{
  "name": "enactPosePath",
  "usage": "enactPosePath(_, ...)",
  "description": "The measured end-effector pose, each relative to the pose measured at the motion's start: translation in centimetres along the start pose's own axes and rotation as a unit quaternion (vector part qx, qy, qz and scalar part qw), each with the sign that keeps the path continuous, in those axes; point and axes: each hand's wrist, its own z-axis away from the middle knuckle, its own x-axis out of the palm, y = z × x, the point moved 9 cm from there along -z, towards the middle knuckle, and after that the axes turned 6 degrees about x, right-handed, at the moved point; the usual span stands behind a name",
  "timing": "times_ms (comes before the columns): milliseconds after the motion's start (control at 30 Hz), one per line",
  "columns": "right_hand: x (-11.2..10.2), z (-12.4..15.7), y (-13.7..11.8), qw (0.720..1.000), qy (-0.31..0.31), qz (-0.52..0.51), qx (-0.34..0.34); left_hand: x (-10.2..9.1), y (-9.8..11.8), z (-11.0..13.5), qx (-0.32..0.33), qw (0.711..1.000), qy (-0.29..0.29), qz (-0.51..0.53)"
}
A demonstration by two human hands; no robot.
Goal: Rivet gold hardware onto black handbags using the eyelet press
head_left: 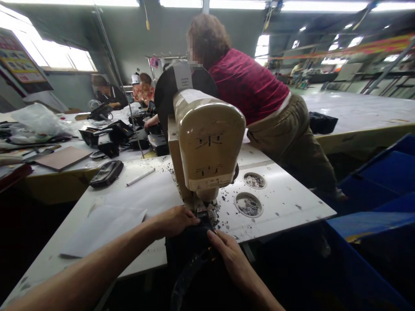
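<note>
A beige industrial machine, which looks like a sewing machine, stands in the middle with its head above the white worktop. Under the head lies the edge of a black bag, its lower part dark and hanging toward me past the worktop's front edge. My left hand grips the bag's upper left edge, fingertips close beside the machine foot. On the other side my right hand holds it, thumb on top and fingers partly hidden. Small gold-coloured bits show near that thumb. A shiny strap-like band curves below.
The worktop carries dark scraps and two round scrap-filled wells. At left lie white paper, a white pen and a black pouch. A co-worker leans behind the machine. Blue bins stand at right.
</note>
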Motion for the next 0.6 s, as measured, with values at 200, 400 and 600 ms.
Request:
enactPosePath(200, -0.2, -0.8, 1.2, 0.999, 0.019, -0.019, 0.032, -0.3, -0.3, -0.4, -0.041, 0.999, -0.014, -0.011)
enactPosePath(400, 0.1, -1.1, 1.9, 0.995, 0.012, -0.073, 0.069, -0.4, 0.5, -2.0, -0.010, 0.994, -0.089, -0.058)
enactPosePath(600, 0.1, -1.3, 1.4, 0.990, 0.028, -0.095, 0.097, -1.2, 0.7, -3.2, 0.050, 0.995, -0.088, 0.016)
